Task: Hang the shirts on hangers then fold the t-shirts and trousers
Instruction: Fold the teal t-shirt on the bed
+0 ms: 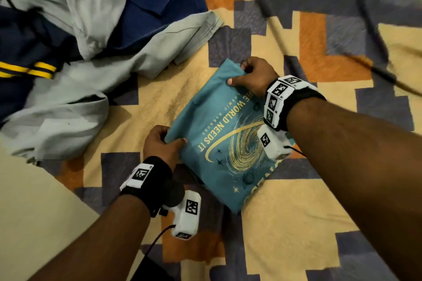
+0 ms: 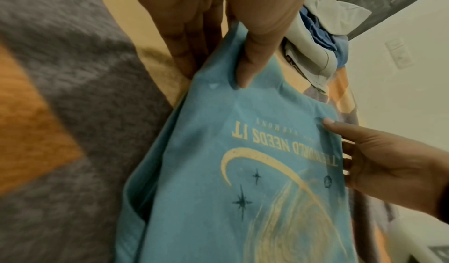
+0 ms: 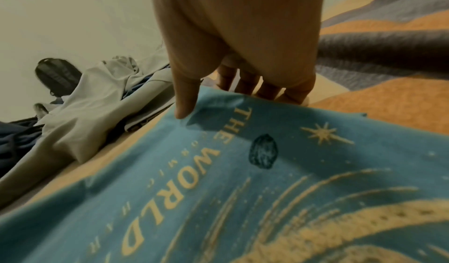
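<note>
Both hands are on the teal t-shirt right now. The left hand sits at about seven o'clock in the head view, thumb on top and fingers tucked beneath, pinching the shirt's near-left corner. The left wrist view confirms it: the thumb presses down on the fabric while the fingers curl under the edge. The right hand is up at roughly one o'clock from the shirt's middle, thumb laid across the top and fingers wrapped round the far corner, gripping it. In the right wrist view, four fingertips show just past the folded edge.

The t-shirt itself lies between the two hands as a folded rectangle, print side up, gold lettering and a swirling galaxy design showing. It rests on a bedspread patterned in yellow, orange and grey blocks.

Out at ten o'clock, a heap of clothes: a pale grey garment sprawled across the bed, a blue garment above it, and a navy piece with yellow stripes at nine o'clock. A dark cord or strap, blurred and hard to make out, crosses the bedspread at two o'clock.
</note>
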`<state>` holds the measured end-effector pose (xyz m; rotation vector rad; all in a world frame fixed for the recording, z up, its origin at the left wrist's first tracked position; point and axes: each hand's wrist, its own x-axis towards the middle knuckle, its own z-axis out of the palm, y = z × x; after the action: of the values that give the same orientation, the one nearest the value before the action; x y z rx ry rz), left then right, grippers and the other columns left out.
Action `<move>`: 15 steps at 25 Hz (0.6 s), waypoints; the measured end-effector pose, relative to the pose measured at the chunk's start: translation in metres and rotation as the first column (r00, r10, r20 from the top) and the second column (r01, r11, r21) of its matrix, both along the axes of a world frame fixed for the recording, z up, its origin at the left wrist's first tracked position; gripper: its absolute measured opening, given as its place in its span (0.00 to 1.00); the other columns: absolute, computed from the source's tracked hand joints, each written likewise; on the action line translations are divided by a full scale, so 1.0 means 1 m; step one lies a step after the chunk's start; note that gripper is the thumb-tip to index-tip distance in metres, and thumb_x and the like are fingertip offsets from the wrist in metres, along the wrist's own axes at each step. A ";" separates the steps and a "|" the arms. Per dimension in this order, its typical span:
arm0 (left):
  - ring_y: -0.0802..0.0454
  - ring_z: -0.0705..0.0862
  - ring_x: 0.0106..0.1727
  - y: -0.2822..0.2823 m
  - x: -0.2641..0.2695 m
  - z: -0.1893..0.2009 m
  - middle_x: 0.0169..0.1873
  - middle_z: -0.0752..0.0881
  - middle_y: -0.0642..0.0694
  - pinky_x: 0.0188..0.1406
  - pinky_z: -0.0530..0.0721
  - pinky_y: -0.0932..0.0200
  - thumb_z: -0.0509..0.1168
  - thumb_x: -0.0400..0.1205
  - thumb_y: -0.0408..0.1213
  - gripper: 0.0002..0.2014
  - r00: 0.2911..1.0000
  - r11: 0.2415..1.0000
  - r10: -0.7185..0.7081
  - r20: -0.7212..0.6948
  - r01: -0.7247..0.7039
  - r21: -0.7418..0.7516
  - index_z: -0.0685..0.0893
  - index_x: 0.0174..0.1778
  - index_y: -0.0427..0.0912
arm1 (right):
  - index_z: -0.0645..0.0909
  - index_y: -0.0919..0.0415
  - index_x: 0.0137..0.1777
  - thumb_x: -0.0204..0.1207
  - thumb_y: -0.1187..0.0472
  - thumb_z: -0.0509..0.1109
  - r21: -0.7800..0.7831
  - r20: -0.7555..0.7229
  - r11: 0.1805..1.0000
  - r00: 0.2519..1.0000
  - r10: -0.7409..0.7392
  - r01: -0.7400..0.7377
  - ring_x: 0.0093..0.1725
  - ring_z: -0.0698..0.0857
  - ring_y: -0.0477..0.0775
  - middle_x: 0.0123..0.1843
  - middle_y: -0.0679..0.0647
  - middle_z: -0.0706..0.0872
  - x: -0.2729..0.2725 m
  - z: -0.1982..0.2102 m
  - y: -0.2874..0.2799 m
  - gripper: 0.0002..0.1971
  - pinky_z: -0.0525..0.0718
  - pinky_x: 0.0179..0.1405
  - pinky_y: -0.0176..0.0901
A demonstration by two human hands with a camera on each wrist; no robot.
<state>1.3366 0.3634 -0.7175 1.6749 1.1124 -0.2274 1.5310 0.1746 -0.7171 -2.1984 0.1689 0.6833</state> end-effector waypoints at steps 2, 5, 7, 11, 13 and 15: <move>0.49 0.83 0.33 -0.001 0.000 0.004 0.35 0.85 0.46 0.31 0.85 0.61 0.79 0.60 0.32 0.21 0.993 0.993 0.075 0.091 -0.066 -0.099 0.80 0.44 0.50 | 0.72 0.51 0.35 0.58 0.64 0.84 0.072 0.033 0.997 0.999 -0.026 0.024 0.31 0.77 0.48 0.31 0.46 0.79 0.001 0.002 0.002 0.20 0.78 0.32 0.41; 0.46 0.84 0.35 0.009 0.002 0.008 0.34 0.87 0.44 0.29 0.85 0.64 0.78 0.66 0.27 0.16 0.998 0.996 0.008 0.067 -0.002 -0.095 0.85 0.48 0.39 | 0.77 0.54 0.45 0.58 0.73 0.80 0.119 0.099 0.993 0.995 0.009 -0.020 0.32 0.75 0.44 0.34 0.47 0.77 0.001 0.014 0.008 0.21 0.75 0.30 0.35; 0.44 0.86 0.36 0.017 0.006 0.009 0.34 0.88 0.44 0.36 0.88 0.57 0.80 0.63 0.32 0.16 0.998 0.997 -0.052 0.030 0.054 -0.049 0.88 0.46 0.42 | 0.81 0.55 0.46 0.59 0.73 0.77 0.047 0.159 0.996 0.985 0.069 -0.077 0.35 0.77 0.46 0.37 0.48 0.80 0.001 0.029 0.008 0.18 0.73 0.29 0.28; 0.48 0.83 0.34 0.021 0.017 0.046 0.34 0.85 0.46 0.38 0.85 0.57 0.79 0.63 0.24 0.24 0.982 0.987 -0.160 0.103 0.161 -0.002 0.84 0.51 0.50 | 0.79 0.54 0.43 0.62 0.75 0.72 0.036 0.261 0.986 0.954 0.146 -0.160 0.34 0.76 0.37 0.36 0.41 0.79 -0.011 0.086 -0.009 0.16 0.73 0.34 0.27; 0.47 0.83 0.36 0.010 0.014 0.084 0.36 0.85 0.44 0.34 0.82 0.65 0.76 0.65 0.19 0.26 0.957 0.970 -0.238 0.168 0.243 -0.008 0.83 0.56 0.44 | 0.76 0.56 0.42 0.62 0.77 0.69 0.073 0.289 0.988 0.951 0.113 -0.140 0.31 0.75 0.33 0.36 0.42 0.78 -0.037 0.130 -0.032 0.16 0.72 0.35 0.26; 0.46 0.86 0.44 -0.003 0.006 0.124 0.41 0.88 0.43 0.36 0.79 0.71 0.76 0.65 0.21 0.23 0.913 0.930 -0.367 0.179 0.367 0.032 0.85 0.55 0.39 | 0.73 0.57 0.41 0.62 0.74 0.67 0.124 0.275 0.991 0.961 0.011 -0.047 0.31 0.74 0.38 0.34 0.44 0.75 -0.076 0.170 -0.061 0.13 0.72 0.36 0.36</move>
<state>1.3426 0.3609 -0.5937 1.8552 0.6543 -0.3067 1.4553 0.1133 -0.5474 -2.1465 -0.0496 0.3877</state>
